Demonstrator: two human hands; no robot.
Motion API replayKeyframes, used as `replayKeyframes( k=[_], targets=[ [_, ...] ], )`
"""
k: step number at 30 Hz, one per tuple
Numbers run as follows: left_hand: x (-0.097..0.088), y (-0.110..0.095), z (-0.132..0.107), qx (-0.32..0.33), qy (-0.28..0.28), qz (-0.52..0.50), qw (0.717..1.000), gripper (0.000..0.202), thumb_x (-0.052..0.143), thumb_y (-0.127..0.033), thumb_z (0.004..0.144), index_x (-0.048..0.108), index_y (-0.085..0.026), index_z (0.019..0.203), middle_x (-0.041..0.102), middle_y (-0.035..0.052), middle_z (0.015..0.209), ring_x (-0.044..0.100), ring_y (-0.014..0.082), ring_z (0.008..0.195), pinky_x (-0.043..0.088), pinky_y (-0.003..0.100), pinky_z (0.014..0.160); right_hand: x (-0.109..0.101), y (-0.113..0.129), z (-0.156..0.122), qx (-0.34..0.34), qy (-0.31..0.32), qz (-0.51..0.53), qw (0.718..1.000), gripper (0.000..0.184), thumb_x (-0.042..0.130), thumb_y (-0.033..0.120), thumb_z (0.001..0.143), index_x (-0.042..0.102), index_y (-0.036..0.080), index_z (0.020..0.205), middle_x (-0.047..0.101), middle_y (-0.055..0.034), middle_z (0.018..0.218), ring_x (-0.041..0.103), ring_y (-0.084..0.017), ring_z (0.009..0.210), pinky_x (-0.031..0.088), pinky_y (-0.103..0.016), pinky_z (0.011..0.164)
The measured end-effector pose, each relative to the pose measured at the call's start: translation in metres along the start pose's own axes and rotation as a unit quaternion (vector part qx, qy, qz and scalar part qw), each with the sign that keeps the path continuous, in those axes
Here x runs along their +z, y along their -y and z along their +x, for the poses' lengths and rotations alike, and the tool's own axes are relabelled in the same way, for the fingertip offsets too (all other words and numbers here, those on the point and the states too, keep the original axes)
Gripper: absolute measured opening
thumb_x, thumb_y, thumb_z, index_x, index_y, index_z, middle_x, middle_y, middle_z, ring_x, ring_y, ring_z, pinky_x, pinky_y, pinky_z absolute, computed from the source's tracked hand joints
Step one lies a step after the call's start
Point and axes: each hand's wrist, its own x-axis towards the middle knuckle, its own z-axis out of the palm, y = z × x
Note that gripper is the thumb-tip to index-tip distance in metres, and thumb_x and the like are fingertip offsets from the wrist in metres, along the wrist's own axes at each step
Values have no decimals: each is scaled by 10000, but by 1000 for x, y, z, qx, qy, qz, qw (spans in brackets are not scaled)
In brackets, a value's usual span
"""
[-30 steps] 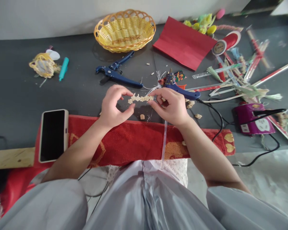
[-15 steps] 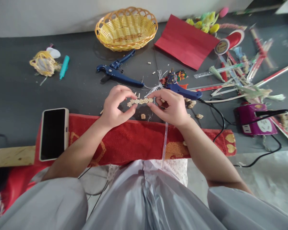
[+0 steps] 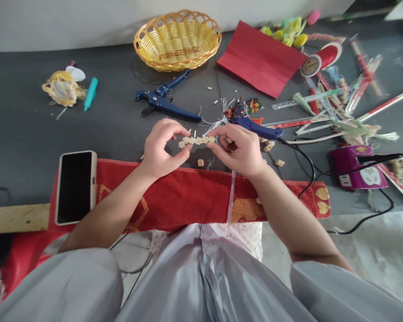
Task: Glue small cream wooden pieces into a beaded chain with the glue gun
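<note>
A short strip of small pale beige pieces joined in clusters (image 3: 197, 140) is held level above the grey table. My left hand (image 3: 163, 147) closes its thumb and index finger around the strip's left part, with the left end showing beyond the fingertips. At the right end, my right hand (image 3: 238, 150) pinches the strip between thumb and fingers, its other fingers curled. A small beige cluster (image 3: 200, 163) lies on the table just below the strip. Behind my right hand rests a blue glue gun (image 3: 258, 128), beside a bundle of white strands (image 3: 218, 124).
Blue cutting pliers (image 3: 168, 105) lie beyond my left hand, with a yellow woven basket (image 3: 177, 44) behind. A phone (image 3: 75, 188) rests on the red towel (image 3: 181, 197). Red paper (image 3: 260, 58), glue sticks, a thread spool (image 3: 322, 58) and a purple power socket (image 3: 359, 167) with cables occupy the right.
Hardly anything differs. Both hands keep the strip in the same place, and the whole view has shifted very slightly.
</note>
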Motion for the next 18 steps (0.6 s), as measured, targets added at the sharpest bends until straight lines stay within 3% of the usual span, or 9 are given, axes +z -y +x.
replayKeyframes(
  k=[10, 18],
  targets=[
    [-1, -1, 0, 10, -1, -12, 1000, 125, 658, -251, 823, 611, -211, 931, 681, 34, 933, 650, 160, 861, 545, 316, 741, 1, 0, 0, -16, -15, 14, 1000, 92, 657, 224, 870, 672, 167, 941, 449, 59, 594, 470, -97, 559, 405, -232, 570],
    [-1, -1, 0, 26, 9, -18, 999, 102, 635, -256, 834, 611, -219, 925, 685, 19, 908, 630, 159, 842, 531, 333, 782, 0, 0, 0, -11, 2, 8, 1000, 104, 634, 271, 896, 653, 190, 958, 454, 58, 600, 454, -98, 554, 405, -236, 571]
  ],
)
